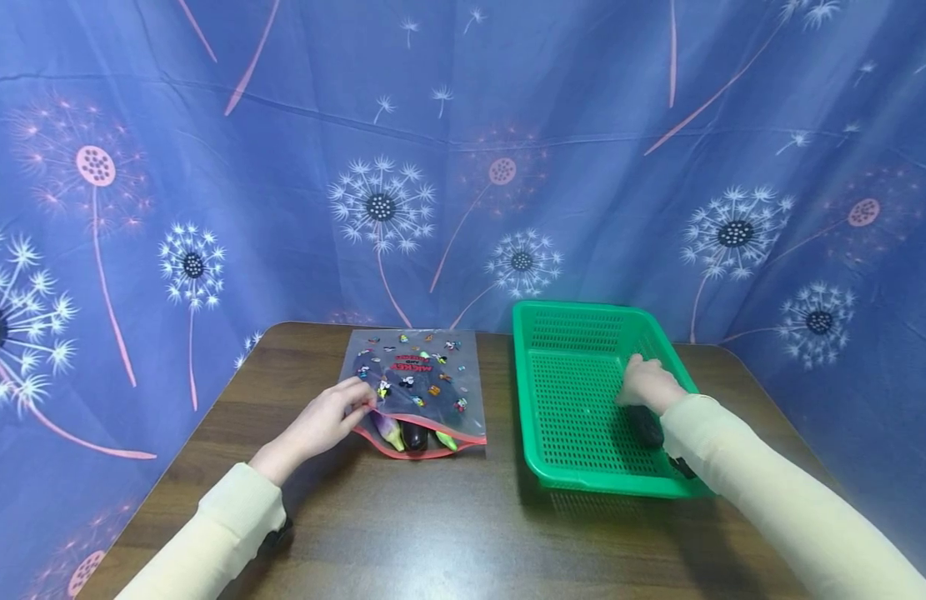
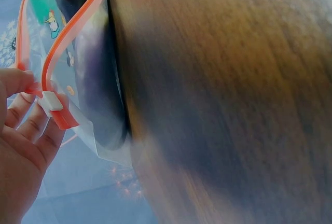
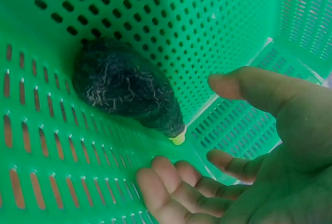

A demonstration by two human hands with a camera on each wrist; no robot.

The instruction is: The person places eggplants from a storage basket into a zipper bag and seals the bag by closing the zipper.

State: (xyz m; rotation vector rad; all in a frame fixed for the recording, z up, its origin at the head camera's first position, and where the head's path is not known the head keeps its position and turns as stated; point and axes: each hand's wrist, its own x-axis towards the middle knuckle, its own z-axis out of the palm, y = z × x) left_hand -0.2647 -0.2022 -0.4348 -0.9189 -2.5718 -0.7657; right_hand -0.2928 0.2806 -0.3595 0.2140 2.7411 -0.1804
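My left hand [image 1: 331, 421] pinches the orange zip edge of a clear zip bag [image 1: 447, 400] with printed cartoon figures, beside its white slider [image 2: 51, 101]. The bag's mouth gapes toward me. Inside lie a purple eggplant with a pale end [image 1: 388, 430], a dark, glossy eggplant-like vegetable [image 1: 414, 436] and something light green [image 1: 446, 440]. Over in the green basket [image 1: 620, 482], my right hand [image 1: 650, 385] has its thumb and fingers apart, holding nothing. Close to its fingers, a dark green, wrinkled, pear-shaped vegetable [image 3: 129, 86] with a pale yellow tip rests against the basket's side.
Both bag and basket stand on a brown wooden table [image 1: 402, 533], the basket to the right of the bag. A blue curtain [image 1: 447, 200] with dandelion prints hangs behind the table. The basket's slotted walls rise around my right hand.
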